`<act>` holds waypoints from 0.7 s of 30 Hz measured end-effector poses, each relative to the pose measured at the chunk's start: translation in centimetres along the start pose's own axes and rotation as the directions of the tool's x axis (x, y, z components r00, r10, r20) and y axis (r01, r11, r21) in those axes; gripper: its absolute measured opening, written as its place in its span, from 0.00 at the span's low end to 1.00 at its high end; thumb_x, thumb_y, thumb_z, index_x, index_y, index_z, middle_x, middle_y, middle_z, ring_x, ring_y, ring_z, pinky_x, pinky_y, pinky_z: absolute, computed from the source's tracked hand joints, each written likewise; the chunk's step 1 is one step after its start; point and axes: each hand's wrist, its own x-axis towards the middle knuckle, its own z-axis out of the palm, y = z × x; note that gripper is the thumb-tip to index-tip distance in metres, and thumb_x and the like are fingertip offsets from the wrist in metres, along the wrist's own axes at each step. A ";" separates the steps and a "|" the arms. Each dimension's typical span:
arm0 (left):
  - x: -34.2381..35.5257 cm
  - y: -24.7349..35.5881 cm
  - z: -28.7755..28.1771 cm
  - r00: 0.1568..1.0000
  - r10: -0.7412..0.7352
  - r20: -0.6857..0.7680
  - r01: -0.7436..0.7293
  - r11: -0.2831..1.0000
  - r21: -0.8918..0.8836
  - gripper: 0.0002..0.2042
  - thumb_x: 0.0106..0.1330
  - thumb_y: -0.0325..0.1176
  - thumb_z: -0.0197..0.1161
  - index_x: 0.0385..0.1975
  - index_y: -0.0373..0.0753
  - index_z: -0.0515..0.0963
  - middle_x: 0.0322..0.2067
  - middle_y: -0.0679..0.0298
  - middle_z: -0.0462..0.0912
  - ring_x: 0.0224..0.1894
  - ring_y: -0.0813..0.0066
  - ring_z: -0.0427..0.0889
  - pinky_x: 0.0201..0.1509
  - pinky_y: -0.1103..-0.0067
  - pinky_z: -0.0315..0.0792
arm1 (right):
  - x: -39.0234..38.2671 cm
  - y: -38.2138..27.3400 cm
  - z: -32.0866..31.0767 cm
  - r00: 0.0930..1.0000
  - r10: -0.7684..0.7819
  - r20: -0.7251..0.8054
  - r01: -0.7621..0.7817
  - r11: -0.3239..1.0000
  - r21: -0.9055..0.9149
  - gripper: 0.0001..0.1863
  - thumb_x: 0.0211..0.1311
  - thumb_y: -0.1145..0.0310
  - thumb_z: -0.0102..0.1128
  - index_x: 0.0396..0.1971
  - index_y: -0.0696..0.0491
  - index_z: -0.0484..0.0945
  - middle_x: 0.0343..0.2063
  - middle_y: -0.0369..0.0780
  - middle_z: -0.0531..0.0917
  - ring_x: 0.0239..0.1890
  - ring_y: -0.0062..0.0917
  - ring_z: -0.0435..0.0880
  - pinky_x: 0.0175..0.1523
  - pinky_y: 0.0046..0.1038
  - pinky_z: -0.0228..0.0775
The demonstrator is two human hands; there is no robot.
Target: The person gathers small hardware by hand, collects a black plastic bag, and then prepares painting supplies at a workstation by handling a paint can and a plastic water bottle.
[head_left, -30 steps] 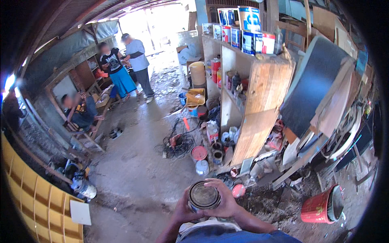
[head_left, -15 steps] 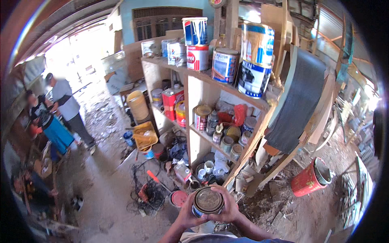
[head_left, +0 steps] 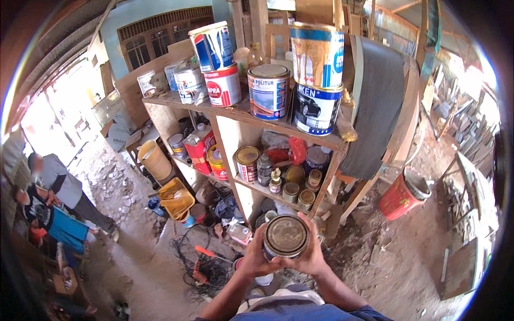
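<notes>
In the head view, both hands hold 1 round tin can (head_left: 286, 237) low in the middle of the picture, just above the person's blue shirt (head_left: 316, 312). The left hand (head_left: 256, 258) is curled around the can's left side, thumb up along the rim and fingers wrapped underneath, closed firmly on the metal. The right hand (head_left: 311, 255) cups the right side and bottom, with 1 finger reaching up over the top edge by the lid; it too is closed on the can. The can's lid faces the camera and looks rusty and stained, and the can is tilted slightly toward the person. Straight ahead and above stands a wooden shelf (head_left: 233, 115) with several levels. On its top board sit big paint cans (head_left: 269, 91), some stacked 2 high, in white, blue and red. The middle level carries smaller tins and jars (head_left: 284, 179), packed close together. To the left of the shelf a yellow tray (head_left: 175, 198) lies on the dirt floor (head_left: 134, 267), with tangled black cables (head_left: 201, 265) near it. To the right a red bucket (head_left: 402, 196) stands on the ground beside a leaning board. At the far left 2 other people (head_left: 51, 200) stand well apart from the hands.
</notes>
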 end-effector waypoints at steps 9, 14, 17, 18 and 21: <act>0.6 -1.0 -0.5 0.991 -0.128 -0.040 0.129 0.992 0.004 0.53 0.39 0.43 0.83 0.66 0.32 0.59 0.59 0.49 0.71 0.63 0.54 0.73 0.67 0.65 0.66 | 2.4 2.4 0.8 0.998 -0.013 0.069 0.016 0.999 -0.038 0.66 0.32 0.54 0.89 0.69 0.60 0.52 0.58 0.48 0.74 0.63 0.34 0.74 0.68 0.36 0.65; 1.5 -2.7 -2.9 0.992 -0.101 -0.070 0.104 0.994 0.045 0.53 0.38 0.42 0.84 0.66 0.34 0.59 0.59 0.49 0.71 0.61 0.54 0.74 0.65 0.66 0.68 | 4.5 2.2 2.5 0.995 0.034 0.095 -0.017 0.985 -0.170 0.66 0.32 0.52 0.88 0.69 0.59 0.52 0.59 0.49 0.72 0.64 0.37 0.73 0.68 0.37 0.64; 2.8 -4.1 -5.0 0.990 -0.020 -0.140 0.040 0.989 0.139 0.54 0.36 0.41 0.85 0.66 0.33 0.61 0.58 0.50 0.72 0.62 0.53 0.74 0.65 0.65 0.68 | 7.3 0.9 3.8 0.984 0.126 0.127 -0.058 0.896 -0.441 0.69 0.32 0.47 0.86 0.71 0.60 0.50 0.63 0.54 0.69 0.68 0.46 0.68 0.71 0.41 0.61; 3.3 -4.6 -6.0 0.991 -0.018 -0.132 0.034 0.991 0.126 0.54 0.36 0.41 0.85 0.66 0.33 0.61 0.58 0.50 0.72 0.62 0.53 0.74 0.65 0.65 0.68 | 8.3 0.9 4.5 0.985 0.131 0.116 -0.065 0.890 -0.452 0.69 0.32 0.47 0.86 0.71 0.60 0.50 0.63 0.54 0.69 0.68 0.46 0.68 0.71 0.41 0.61; 4.8 -6.0 -7.4 0.991 -0.038 -0.129 0.046 0.997 0.060 0.54 0.33 0.41 0.86 0.65 0.33 0.62 0.58 0.49 0.73 0.62 0.54 0.74 0.66 0.65 0.68 | 9.7 1.1 6.0 0.995 0.057 0.084 -0.001 0.836 -0.549 0.67 0.34 0.47 0.84 0.71 0.58 0.51 0.64 0.55 0.67 0.67 0.50 0.68 0.71 0.43 0.61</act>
